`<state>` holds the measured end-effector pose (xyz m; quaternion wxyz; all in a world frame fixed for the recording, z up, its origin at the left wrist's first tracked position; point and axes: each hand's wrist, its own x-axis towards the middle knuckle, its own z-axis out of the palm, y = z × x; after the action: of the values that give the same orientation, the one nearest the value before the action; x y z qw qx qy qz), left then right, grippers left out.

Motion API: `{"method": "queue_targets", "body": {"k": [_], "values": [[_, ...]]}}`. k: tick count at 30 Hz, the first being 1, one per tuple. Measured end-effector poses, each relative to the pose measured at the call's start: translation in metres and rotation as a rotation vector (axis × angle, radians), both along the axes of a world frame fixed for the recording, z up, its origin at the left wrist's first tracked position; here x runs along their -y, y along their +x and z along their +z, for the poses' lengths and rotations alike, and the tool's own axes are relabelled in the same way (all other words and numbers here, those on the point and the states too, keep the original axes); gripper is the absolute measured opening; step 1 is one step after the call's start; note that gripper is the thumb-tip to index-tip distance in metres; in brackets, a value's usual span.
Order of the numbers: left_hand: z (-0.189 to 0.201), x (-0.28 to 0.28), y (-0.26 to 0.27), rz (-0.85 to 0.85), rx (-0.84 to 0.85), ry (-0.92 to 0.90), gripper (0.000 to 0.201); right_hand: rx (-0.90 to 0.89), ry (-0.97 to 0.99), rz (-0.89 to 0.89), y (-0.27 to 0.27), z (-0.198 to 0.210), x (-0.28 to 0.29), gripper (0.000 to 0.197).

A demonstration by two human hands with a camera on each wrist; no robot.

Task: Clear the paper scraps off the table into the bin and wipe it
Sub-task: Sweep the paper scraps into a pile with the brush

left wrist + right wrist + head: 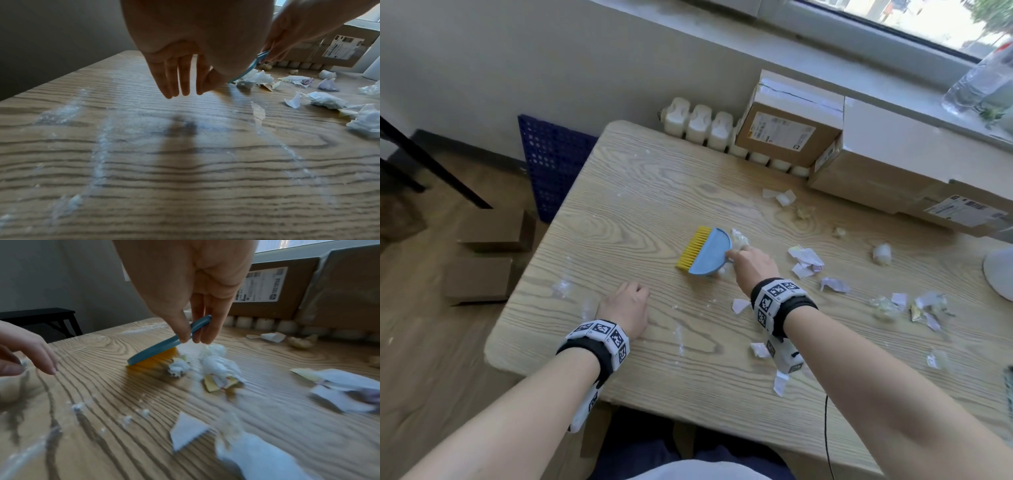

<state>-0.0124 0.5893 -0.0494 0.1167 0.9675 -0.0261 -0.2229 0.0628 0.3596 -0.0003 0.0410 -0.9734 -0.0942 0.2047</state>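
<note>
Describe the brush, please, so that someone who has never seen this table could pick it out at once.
On the wooden table, look near the middle, just left of the scattered paper scraps. There the right hand pinches a small hand brush with its bristles on the tabletop. It alone has a flat blue half-round back and yellow bristles; everything near it is pale torn paper.

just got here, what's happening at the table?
A person is sweeping up. Their right hand pinches the handle of a small blue brush with yellow bristles, its bristles down on the wooden table beside a crumpled scrap. The left hand hovers open just above the tabletop, holding nothing. Torn paper scraps lie scattered mostly on the right side, with white powdery streaks near the left. No bin is clearly visible.
</note>
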Motion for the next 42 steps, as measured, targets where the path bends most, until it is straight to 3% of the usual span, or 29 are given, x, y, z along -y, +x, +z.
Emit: {"method": "queue_targets", "body": {"k": [11,21,28,36,42], "values": [[0.019,0.075,0.012,-0.053,-0.049,0.064,0.031,-0.040,-0.044,-0.084,-0.050,-0.003,0.102,0.033],[0.026,0.140,-0.009,-0.010,-0.003,0.080,0.029,0.060,0.069,0.048,-0.050,-0.002,0.132,0.035],[0.029,0.158,0.003,-0.029,-0.021,0.071,0.028,0.170,0.140,0.060,-0.009,0.014,0.132,0.050],[0.026,0.159,0.070,-0.079,0.050,-0.031,0.027,0.237,0.124,-0.146,0.078,0.011,0.115,0.063],[0.011,0.146,0.109,-0.112,0.032,-0.053,0.030,0.170,0.114,-0.316,0.125,-0.009,0.105,0.047]]}}
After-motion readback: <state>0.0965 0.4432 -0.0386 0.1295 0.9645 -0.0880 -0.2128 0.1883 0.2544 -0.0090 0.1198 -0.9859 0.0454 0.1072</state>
